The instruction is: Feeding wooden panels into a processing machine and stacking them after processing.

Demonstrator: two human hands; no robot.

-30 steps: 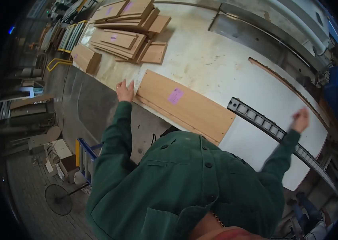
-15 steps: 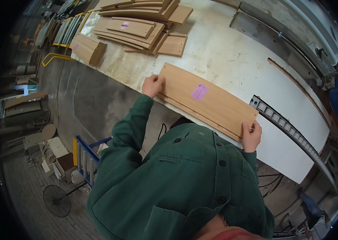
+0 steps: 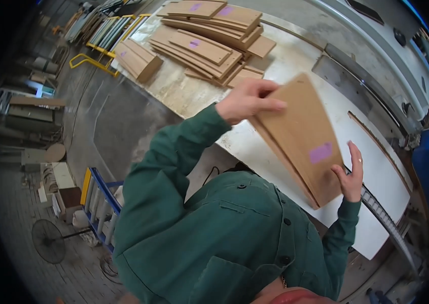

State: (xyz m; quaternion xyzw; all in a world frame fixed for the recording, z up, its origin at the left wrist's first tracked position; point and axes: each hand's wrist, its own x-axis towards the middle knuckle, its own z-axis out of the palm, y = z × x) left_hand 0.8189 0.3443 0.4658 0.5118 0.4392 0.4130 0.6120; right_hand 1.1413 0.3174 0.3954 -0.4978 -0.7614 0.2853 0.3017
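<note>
A pair of stacked light-brown wooden boards (image 3: 295, 131) is lifted and tilted above the white table, with a purple label (image 3: 321, 152) on the top board. My left hand (image 3: 252, 101) is closed round their upper left end, thumb on the top face. At the right edge of the boards is my right hand (image 3: 350, 175). Its fingers are stretched out and apart, and only the thumb seems to touch the top face. The underside of the boards is hidden.
Stacks of similar wooden boards (image 3: 194, 43) lie at the table's far left, beside a separate bundle (image 3: 138, 61). A dark slotted rail (image 3: 379, 213) crosses the table's right end. A thin curved wooden strip (image 3: 377, 147) lies farther back. The white table (image 3: 174, 99) has a worn left edge.
The boards have risen off the table and turned steeper, their left end swinging up and right with my left hand. My right hand has opened its fingers and moved right.
</note>
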